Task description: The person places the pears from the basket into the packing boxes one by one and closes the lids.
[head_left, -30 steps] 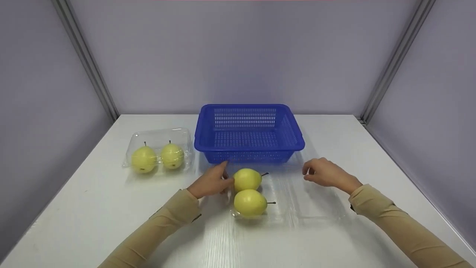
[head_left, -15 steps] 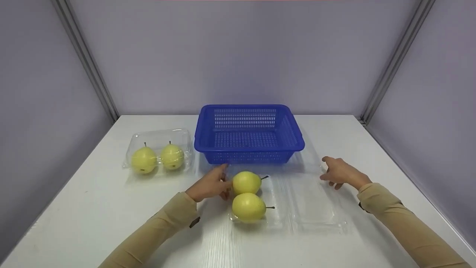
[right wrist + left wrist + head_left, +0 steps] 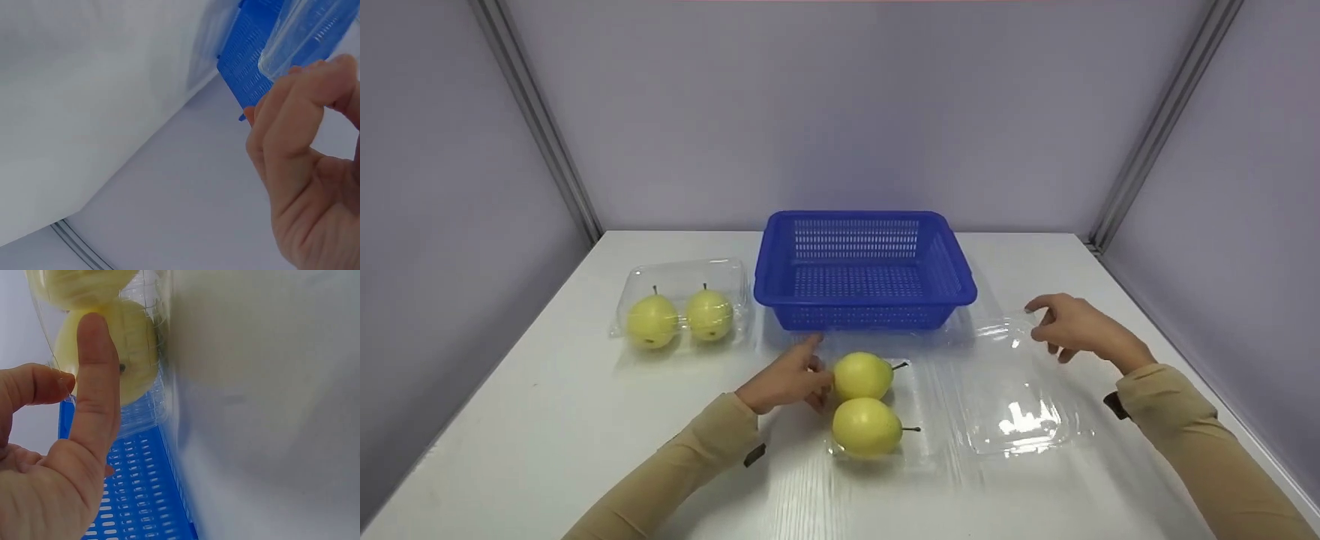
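Two yellow pears (image 3: 862, 375) (image 3: 866, 426) sit in the base of an open clear clamshell (image 3: 919, 442) in front of the blue basket (image 3: 862, 315). My left hand (image 3: 791, 375) holds the base's left rim beside the far pear (image 3: 135, 354); the thumb (image 3: 95, 382) lies along the clear wall. The clamshell's lid (image 3: 1020, 405) lies swung open to the right. My right hand (image 3: 1072, 326) pinches the lid's far right edge (image 3: 298, 34) with curled fingers (image 3: 298, 107).
A closed clear clamshell (image 3: 682, 274) with two more pears stands at the left of the white table (image 3: 547, 420). The basket (image 3: 135, 495) (image 3: 247, 62) holds nothing. Grey walls close in the table at the back and both sides.
My right hand has moved right and away, taking the clear lid with it, so the lid has swung open. The left hand and both pears have shifted slightly toward me.
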{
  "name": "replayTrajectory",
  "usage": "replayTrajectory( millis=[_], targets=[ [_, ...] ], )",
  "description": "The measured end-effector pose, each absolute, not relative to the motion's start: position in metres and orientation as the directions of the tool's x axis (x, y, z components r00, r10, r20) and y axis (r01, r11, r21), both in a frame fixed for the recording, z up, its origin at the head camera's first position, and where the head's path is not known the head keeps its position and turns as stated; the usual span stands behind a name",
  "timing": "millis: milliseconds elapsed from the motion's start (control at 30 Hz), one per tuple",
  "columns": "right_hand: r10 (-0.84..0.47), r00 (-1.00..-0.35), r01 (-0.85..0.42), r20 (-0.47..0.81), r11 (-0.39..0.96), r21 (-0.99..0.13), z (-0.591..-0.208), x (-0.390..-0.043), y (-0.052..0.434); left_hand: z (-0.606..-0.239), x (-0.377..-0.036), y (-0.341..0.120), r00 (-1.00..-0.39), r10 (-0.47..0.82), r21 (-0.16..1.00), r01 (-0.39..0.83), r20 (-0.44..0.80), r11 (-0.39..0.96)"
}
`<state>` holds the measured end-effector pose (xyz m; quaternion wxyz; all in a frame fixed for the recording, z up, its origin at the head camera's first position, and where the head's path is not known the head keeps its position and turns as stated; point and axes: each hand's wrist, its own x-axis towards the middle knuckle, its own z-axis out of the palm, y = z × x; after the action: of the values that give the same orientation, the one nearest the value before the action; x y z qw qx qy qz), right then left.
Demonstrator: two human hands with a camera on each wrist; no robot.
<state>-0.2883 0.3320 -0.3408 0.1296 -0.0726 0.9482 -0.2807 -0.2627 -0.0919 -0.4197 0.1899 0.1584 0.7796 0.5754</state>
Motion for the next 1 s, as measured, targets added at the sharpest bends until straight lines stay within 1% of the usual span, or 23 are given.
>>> replayTrajectory(
  millis=[200,367,533,700,833,1000],
  targets=[
    [-0.215,-0.966,-0.092,-0.147,0.810,-0.579,-0.320,-0.281,0.331,-0.420,-0.261,-0.087,-0.873,0.474,0.959,0.024,-0.117,0.282],
    [-0.238,-0.970,-0.152,-0.053,0.761,-0.631,-0.309,-0.279,0.323,-0.423,-0.261,-0.084,-0.875,0.467,0.962,0.007,-0.127,0.274],
    [-0.257,-0.964,-0.231,0.061,0.707,-0.669,-0.304,-0.275,0.304,-0.425,-0.262,-0.082,-0.877,0.462,0.967,-0.012,-0.133,0.255],
    [-0.271,-0.943,-0.329,0.193,0.669,-0.667,-0.303,-0.268,0.279,-0.423,-0.260,-0.081,-0.878,0.456,0.966,-0.029,-0.147,0.256],
    [-0.290,-0.921,-0.388,0.259,0.642,-0.662,-0.301,-0.260,0.259,-0.423,-0.259,-0.081,-0.879,0.457,0.966,-0.020,-0.140,0.257],
    [-0.333,-0.873,-0.484,0.355,0.669,-0.564,-0.303,-0.246,0.233,-0.424,-0.260,-0.082,-0.879,0.456,0.964,-0.014,-0.137,0.264]
  ],
)
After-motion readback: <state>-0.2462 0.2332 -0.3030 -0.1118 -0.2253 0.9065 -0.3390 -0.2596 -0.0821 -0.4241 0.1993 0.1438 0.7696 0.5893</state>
